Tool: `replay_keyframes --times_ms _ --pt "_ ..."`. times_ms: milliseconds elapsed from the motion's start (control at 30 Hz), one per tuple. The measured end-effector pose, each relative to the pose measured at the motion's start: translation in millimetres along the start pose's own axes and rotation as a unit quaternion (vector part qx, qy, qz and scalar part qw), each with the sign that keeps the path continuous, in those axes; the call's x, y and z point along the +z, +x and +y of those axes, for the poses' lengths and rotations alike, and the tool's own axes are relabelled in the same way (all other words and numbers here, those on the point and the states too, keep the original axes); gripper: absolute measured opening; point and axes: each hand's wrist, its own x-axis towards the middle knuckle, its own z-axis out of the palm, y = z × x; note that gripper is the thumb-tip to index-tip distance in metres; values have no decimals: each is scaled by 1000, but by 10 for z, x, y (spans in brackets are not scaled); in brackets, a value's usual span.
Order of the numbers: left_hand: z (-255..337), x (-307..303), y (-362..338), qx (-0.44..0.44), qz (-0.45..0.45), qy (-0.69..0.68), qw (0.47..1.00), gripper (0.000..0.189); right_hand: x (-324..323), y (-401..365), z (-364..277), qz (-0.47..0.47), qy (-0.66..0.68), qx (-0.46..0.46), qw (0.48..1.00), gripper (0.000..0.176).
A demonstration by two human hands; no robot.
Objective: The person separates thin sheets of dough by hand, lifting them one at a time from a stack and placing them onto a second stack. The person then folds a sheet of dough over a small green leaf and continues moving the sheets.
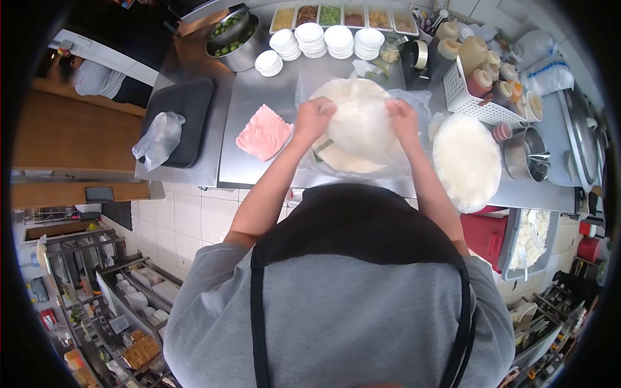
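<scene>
My left hand (314,118) and my right hand (404,119) are closed on opposite edges of a thin, round white sheet (363,119), like a large tortilla, blurred by motion. Below it, a second pale round sheet (349,158) shows on clear plastic (419,100) spread over the steel counter. A small dark greenish strip (323,145) lies near the left edge of these sheets. To the right of my right hand rests a thick white round stack (467,161). Left of my left hand lies a folded pink cloth (264,133).
Stacked white dishes (310,40) stand behind my hands, before a row of filled food trays (330,16). A white basket (469,103) of squeeze bottles sits back right. A black tray (194,123) carries a plastic bag (160,139). Another person (97,81) is far left.
</scene>
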Motion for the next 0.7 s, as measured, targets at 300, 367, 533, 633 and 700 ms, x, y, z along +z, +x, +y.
replay_keyframes --times_ms 300,367,533,633,700 --pt "-92 143 10 -35 -89 -206 974 9 49 -113 65 -100 -18 -34 994 27" --pt "175 96 -65 22 -126 -141 982 12 49 -99 -145 -70 -28 -113 991 28" --pt "433 60 -40 56 -47 53 996 20 78 -27 -503 -98 -114 -82 985 22" --pt "635 16 26 29 -16 71 997 20 152 -59 -666 -80 -122 -149 978 17" --pt "563 32 92 61 -39 134 988 15 170 -61 -728 -66 -108 -153 980 16"
